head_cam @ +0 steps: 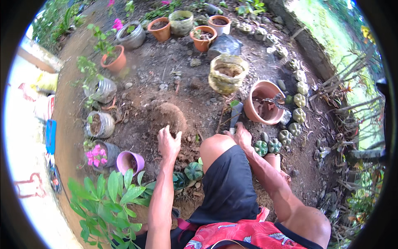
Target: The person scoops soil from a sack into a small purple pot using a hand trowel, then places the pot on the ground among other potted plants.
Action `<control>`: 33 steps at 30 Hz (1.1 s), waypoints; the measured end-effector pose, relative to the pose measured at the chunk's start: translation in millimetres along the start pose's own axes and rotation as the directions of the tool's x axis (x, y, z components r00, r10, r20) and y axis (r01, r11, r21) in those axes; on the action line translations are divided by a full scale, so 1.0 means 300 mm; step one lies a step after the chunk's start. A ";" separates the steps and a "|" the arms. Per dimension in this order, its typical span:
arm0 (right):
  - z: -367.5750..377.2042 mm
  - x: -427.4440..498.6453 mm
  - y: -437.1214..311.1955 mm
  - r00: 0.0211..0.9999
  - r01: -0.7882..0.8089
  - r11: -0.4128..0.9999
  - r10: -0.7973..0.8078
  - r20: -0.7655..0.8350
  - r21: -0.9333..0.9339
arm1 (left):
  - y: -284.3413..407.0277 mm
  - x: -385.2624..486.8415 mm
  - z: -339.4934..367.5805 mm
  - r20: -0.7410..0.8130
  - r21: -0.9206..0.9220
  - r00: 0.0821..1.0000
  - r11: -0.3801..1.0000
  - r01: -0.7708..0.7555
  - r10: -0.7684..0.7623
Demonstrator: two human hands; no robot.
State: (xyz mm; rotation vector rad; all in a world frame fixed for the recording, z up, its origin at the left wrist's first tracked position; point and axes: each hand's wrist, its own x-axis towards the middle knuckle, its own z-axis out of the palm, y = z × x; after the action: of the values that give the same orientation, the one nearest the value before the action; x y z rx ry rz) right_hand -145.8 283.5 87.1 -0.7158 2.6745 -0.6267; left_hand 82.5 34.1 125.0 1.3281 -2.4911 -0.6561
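My left hand [169,142] is over loose soil, its thumb and fingers apart. Just beyond its fingertips lies a rounded heap of fine brown soil [172,115]. My right hand [242,137] is beside my bent knee, gripping a hand trowel [236,112] low down; the handle is mostly hidden by the hand and knee. The grey trowel blade points away from me. A terracotta-coloured plastic pot [259,109], tilted toward me with dry leaves inside, sits right of the blade. Farther off stands a mossy cut plastic container [228,76] with brown material in it.
Potted plants and cut plastic containers [100,124] line the left and far sides. A purple pot [130,162] stands at near left, behind a leafy shrub [108,199]. Upturned bottle bottoms [299,115] edge the bed at right. A dark rock [224,46] lies at the back.
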 end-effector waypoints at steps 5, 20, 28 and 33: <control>0.014 0.024 0.041 0.997 0.028 0.984 -0.014 0.077 -0.175 | 0.062 0.028 0.025 0.007 0.071 1.000 0.997 -0.009 0.009; -0.803 0.002 -0.627 0.690 0.464 0.886 -0.366 0.625 0.006 | -0.132 0.013 0.056 -0.172 -0.004 0.972 0.987 -0.161 0.158; -0.298 0.178 -0.839 0.586 0.709 0.654 -0.336 0.738 -0.265 | -0.065 0.013 0.060 -0.189 -0.021 0.978 0.995 -0.094 0.089; -0.328 0.146 -0.771 0.595 0.738 0.644 -0.478 0.647 -0.203 | -0.137 0.006 0.067 -0.136 -0.084 0.989 0.994 -0.069 0.057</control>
State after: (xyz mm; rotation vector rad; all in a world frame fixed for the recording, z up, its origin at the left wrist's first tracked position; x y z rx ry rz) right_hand -128.4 112.2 275.4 -1.7350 1.9639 0.1215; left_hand 103.0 18.0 87.3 1.2153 -2.3589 -0.6346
